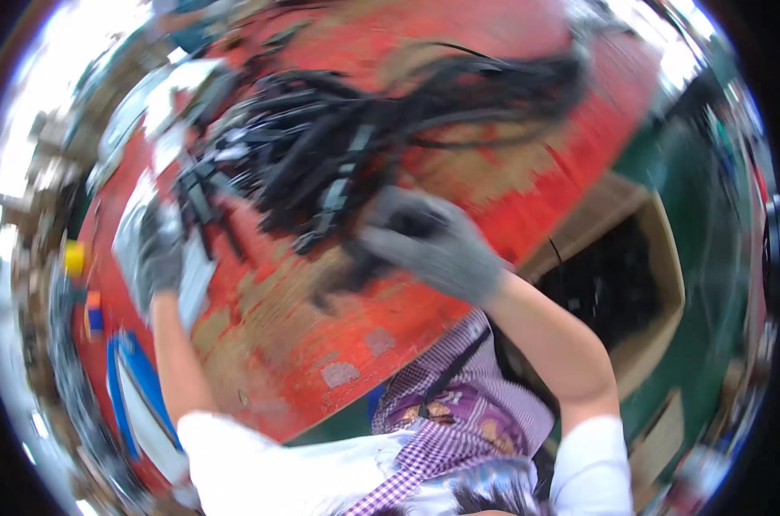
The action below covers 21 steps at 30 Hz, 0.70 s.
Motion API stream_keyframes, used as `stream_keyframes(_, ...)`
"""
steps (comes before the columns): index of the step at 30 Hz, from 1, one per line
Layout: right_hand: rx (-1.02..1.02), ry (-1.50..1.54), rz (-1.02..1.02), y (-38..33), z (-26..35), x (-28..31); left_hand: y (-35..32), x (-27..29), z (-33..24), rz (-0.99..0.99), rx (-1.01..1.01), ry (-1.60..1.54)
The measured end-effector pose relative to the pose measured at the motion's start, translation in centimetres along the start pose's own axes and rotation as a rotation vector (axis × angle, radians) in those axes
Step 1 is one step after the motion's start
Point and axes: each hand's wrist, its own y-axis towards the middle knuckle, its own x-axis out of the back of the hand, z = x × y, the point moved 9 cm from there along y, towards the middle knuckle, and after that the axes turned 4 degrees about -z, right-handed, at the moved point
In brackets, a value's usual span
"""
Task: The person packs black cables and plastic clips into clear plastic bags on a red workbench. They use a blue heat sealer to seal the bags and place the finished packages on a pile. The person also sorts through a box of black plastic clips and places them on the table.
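My right hand [437, 245], in a grey glove, is curled closed in front of the heap. A dark, blurred piece [355, 273] hangs from its fingers over the table; its kind cannot be made out. My left hand [160, 249], also gloved, lies on a whitish plastic sheet or bag [199, 279] at the table's left side. Motion smears its fingers, so their grip is unclear. Between and beyond both hands spreads a tangled heap of black cables [299, 146] with grey and pale parts among them. Several short black pieces [202, 202] lie near my left hand.
The worn red table [287, 378] stretches away from me. An open cardboard box [665, 258] with dark contents stands on the green floor at the right. Pale plastic packaging [132, 112] lies at the far left. Part of another person [188, 26] shows at the top left.
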Motion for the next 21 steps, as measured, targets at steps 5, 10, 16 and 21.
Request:
stream_keyframes(5, 0.668, -0.155, -0.484, 3.5, 5.9, 1.2, -0.9, 6.7, -3.3, -0.261, -0.398, 0.021)
stream_keyframes(10, 1.064, -0.435, -0.632, -8.3, 2.8, 4.8, -2.2, 8.9, -14.4, -0.425, -0.523, -0.09)
stream_keyframes(16, 0.652, -0.736, -0.778, -23.3, -9.0, 18.3, -6.5, 7.5, -41.1, -0.107, -1.012, -0.544)
stream_keyframes(21, -0.077, -0.836, -0.921, -37.3, -21.5, 31.6, -16.6, 4.3, -64.1, 0.362, -1.472, -0.608)
